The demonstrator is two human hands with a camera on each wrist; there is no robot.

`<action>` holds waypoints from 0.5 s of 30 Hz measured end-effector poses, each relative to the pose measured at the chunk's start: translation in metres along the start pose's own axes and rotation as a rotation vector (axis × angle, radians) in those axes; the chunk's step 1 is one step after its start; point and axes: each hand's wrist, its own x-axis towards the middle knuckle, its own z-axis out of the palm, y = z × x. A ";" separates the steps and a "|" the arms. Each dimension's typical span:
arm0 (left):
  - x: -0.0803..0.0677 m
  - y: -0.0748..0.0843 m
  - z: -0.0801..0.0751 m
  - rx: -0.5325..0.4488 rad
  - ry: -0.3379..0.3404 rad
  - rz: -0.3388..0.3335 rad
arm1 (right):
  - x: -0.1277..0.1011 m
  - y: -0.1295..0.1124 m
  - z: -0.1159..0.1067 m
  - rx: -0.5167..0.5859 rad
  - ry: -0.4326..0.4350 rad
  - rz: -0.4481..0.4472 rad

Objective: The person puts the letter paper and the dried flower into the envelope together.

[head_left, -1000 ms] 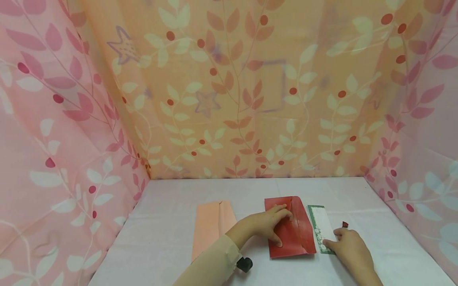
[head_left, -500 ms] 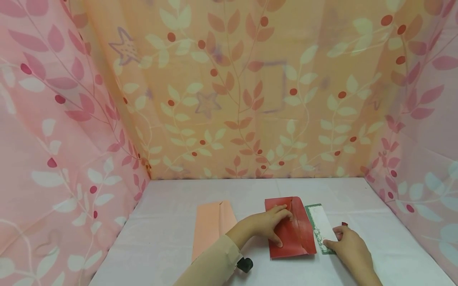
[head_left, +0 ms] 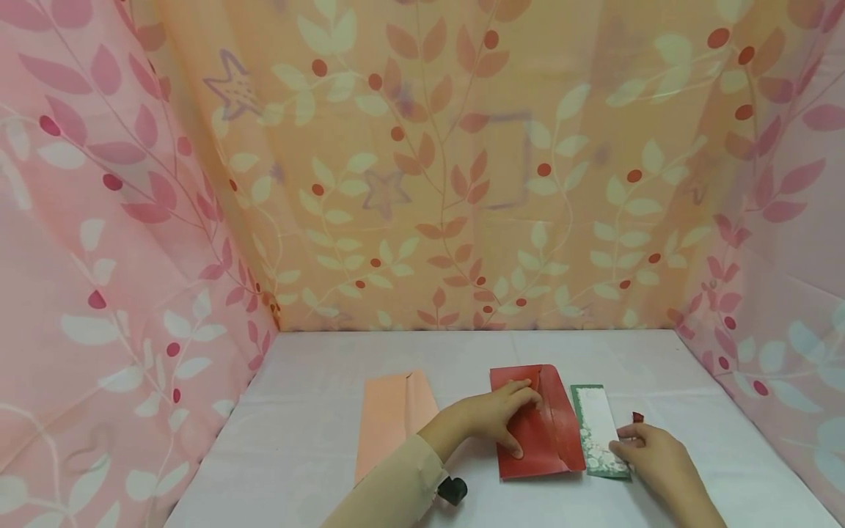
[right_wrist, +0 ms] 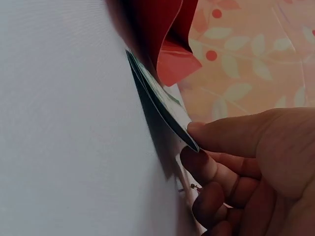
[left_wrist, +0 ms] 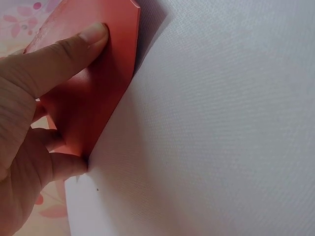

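A red envelope [head_left: 553, 433] lies on the white table, its flap side toward the right. Over it spreads my left hand [head_left: 491, 418], which grips it with bent fingers and thumb; in the left wrist view the thumb [left_wrist: 74, 54] presses its surface and the fingertips touch it lower down. Just right of the envelope is a white card with a green floral border [head_left: 599, 425]. My right hand [head_left: 660, 458] pinches the card's right edge between thumb and finger. Seen from the right wrist, the card [right_wrist: 162, 101] bows, one end close to the envelope's gaping, curled edge [right_wrist: 179, 64].
A peach envelope [head_left: 386, 411] lies to the left, partly behind my left forearm. A small black object [head_left: 452, 490] shows by the left cuff. Beyond the right hand is a small dark red item [head_left: 637, 417]. Patterned curtains [head_left: 422, 183] border the table [head_left: 317, 411] at back and sides.
The card slid left toward the red envelope, then back right and nearer, with the right hand moving slightly right. My left hand and the red envelope stay nearly in place.
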 end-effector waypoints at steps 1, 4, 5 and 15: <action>0.000 0.000 0.000 0.002 0.001 0.000 | 0.001 0.002 0.000 0.008 -0.001 -0.018; 0.001 -0.001 0.001 0.010 0.002 0.004 | 0.002 0.007 0.000 0.031 -0.001 -0.056; 0.001 -0.002 0.001 0.012 0.003 0.005 | 0.002 0.008 -0.001 0.037 -0.002 -0.062; 0.003 -0.002 0.000 -0.003 0.005 -0.001 | 0.001 0.010 -0.007 0.094 0.011 -0.046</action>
